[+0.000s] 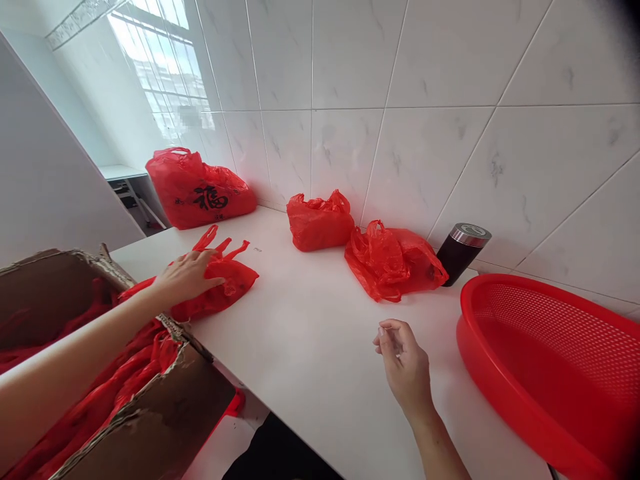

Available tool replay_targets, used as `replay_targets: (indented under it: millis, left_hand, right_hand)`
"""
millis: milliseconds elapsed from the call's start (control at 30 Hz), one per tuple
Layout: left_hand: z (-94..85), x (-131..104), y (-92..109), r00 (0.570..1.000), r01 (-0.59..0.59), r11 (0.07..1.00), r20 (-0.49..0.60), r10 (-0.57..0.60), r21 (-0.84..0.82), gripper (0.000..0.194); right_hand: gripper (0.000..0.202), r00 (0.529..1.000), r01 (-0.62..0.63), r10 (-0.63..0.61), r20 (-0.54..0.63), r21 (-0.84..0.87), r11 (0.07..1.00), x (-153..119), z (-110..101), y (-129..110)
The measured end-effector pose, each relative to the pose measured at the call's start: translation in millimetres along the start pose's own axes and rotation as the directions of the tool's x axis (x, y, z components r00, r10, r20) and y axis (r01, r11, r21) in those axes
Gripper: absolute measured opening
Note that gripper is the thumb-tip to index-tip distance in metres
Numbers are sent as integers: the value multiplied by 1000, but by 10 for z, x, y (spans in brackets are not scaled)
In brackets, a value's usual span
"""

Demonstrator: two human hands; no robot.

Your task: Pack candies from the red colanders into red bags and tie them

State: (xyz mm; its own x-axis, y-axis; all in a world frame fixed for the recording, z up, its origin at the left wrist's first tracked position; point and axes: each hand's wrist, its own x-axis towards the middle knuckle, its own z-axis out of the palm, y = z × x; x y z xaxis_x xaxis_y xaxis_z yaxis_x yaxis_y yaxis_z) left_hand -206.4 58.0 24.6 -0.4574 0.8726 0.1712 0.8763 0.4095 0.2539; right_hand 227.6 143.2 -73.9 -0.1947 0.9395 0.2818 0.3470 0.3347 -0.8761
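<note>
A flat red plastic bag (220, 283) lies on the white bench (310, 340) at its left edge, handles pointing up toward the wall, its tail trailing back into an open cardboard box (150, 413) stuffed with more red bags. The left hand (187, 275) rests palm down on this bag, fingers (213, 257) spread and flat, pressing it to the bench rather than gripping it. It looks like the step in hand is pulling or laying out one bag from the box; the next move would probably call for freeing its tail and pinching the handles, which lie just beyond the fingertips.

The right hand (404, 363) hovers over bare bench, well apart from the bag, thumb and forefinger drawn together as if pinching something too small to make out; the other fingers are loosely curled.

Further out, three filled red bags sit along the tiled wall: a large printed one (197, 190), a knotted one (320, 223), a slumped one (393, 260). A dark canister (463, 252) and a red colander (555, 373) stand to the right
</note>
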Motion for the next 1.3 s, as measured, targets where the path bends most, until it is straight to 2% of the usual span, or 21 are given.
replay_targets:
  millis: [67,100,167,267,367,467,567,700,767,833,900,1000,1067,1167,1300]
  left_hand:
    - [18,-111,322,991,-108,993,86,104,47,62]
    - [41,-170,484,973,-180,983,155,171,46,56]
    - [121,-283,781,906,-306,952,311,287,12,49]
    - [309,-392,1132,780,-412,909,490,389,-65,51]
    - [557,-373,1416,700,-477,870,542,464,-129,56]
    - [872,-243,1724,677,-529,832,509,532,-166,60]
    - [1242,-92,2084,696,-562,806,422,581,-184,61]
    - [1717,6,2524,769,-573,791,193,610,-217,54]
    - [1893,8,2649,804,-562,789,62,592,-248,48]
    - [2007,5,2692,833,-540,791,-49,551,-289,42]
    - [2064,12,2676,856,-512,792,-124,501,-334,39]
    - [2082,41,2632,869,-493,780,-172,465,-385,38]
    - [2078,58,2624,858,-509,763,-162,488,-399,41]
    - [2071,69,2639,838,-530,745,-115,533,-406,43]
    - [2065,68,2653,839,-509,739,-64,540,-442,37]
  right_hand:
    - [28,1000,-10,10,5,-17,1000,5,3,11]
    - [29,1000,-16,16,5,-30,999,9,2,18]
    - [30,999,-31,32,5,-51,998,20,-4,32]
    - [32,999,-53,54,11,-62,997,39,-13,50]
    - [34,998,-54,55,19,-54,997,50,-11,57]
    - [36,999,-35,36,27,-38,999,65,1,66]
    - [36,1000,-24,25,8,-48,999,98,10,95]
    - [32,999,6,-7,-31,-46,999,133,1,140]
    - [29,999,29,-30,-41,-37,999,129,-7,144]
    - [27,998,34,-36,-49,-43,999,126,-17,134]
    - [26,996,23,-29,-81,-74,997,154,-30,119]
    - [27,984,32,-59,-170,-160,987,326,-44,111]
    - [32,976,30,-80,-203,-240,970,539,-32,127]
    - [42,975,-63,-10,-220,-321,945,932,33,188]
    - [36,955,-152,64,-289,-292,944,1317,121,248]
